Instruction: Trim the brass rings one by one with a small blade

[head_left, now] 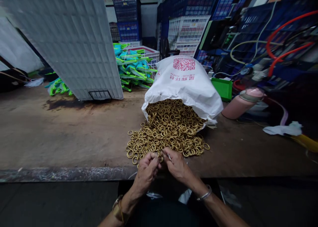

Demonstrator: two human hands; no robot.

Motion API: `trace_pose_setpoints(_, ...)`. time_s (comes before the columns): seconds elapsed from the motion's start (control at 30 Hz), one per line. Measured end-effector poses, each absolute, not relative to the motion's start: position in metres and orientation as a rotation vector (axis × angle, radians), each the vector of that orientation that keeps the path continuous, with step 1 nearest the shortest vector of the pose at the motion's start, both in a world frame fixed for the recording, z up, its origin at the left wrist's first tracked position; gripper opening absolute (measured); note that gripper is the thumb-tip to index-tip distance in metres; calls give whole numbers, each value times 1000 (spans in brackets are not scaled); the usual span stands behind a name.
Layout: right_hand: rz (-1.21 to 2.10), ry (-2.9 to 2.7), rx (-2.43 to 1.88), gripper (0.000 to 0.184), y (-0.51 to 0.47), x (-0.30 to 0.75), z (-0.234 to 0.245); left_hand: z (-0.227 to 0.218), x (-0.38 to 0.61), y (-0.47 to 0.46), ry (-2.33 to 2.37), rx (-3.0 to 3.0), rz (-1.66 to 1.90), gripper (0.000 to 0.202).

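A heap of brass rings [169, 131] spills from a white sack [185, 83] with red print onto the brown worktable [74, 137]. My left hand [147, 172] and my right hand [177, 164] meet at the near edge of the heap, both with fingers pinched together. Between them they hold a brass ring and something thin and pale that I cannot name. A watch sits on my left wrist and a bangle on my right.
A grey ribbed panel [72, 41] leans at the back left. Green and blue items [132, 68] pile behind it. Blue and white crates [188, 28] stack at the back. A pink bottle [242, 102], green tray [222, 87] and hoses lie right.
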State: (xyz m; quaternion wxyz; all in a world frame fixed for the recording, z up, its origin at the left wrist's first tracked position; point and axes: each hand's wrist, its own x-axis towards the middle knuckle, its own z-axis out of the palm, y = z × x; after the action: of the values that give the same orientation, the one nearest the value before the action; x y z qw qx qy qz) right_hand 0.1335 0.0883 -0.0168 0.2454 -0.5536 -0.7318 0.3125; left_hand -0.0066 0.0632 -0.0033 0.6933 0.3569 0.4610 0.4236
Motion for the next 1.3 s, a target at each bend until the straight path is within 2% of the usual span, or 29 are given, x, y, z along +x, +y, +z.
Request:
trace_pose_setpoints(0.03,821,-2076,-1506,12,86,134,-17,-2,-6,64,1040,791,949,35)
trace_pose_setpoints(0.17,727,-2270,-1552,29,82,135,-15,-2,-4,65,1051,814,966,35)
trace_pose_setpoints(0.27,676,-2345,-1615,32,82,136,-15,-8,-3,65,1054,862,986,32)
trace_pose_setpoints(0.47,550,-2385,-1745,29,79,135,-16,-12,-5,62,1073,922,945,29)
trace_pose_setpoints(0.7,431,-2278,-2053,23,91,145,-7,20,-23,37,1011,863,793,26)
trace_pose_setpoints(0.83,415,-2210,-1883,30,94,156,-10,19,-33,39,940,624,892,23)
trace_pose_setpoints(1.0,519,-2252,-1655,30,78,143,-22,7,-37,48,960,446,1034,25)
trace_pose_setpoints(1.3,457,-2416,-1739,27,73,126,-31,-1,-44,45,867,217,1002,23)
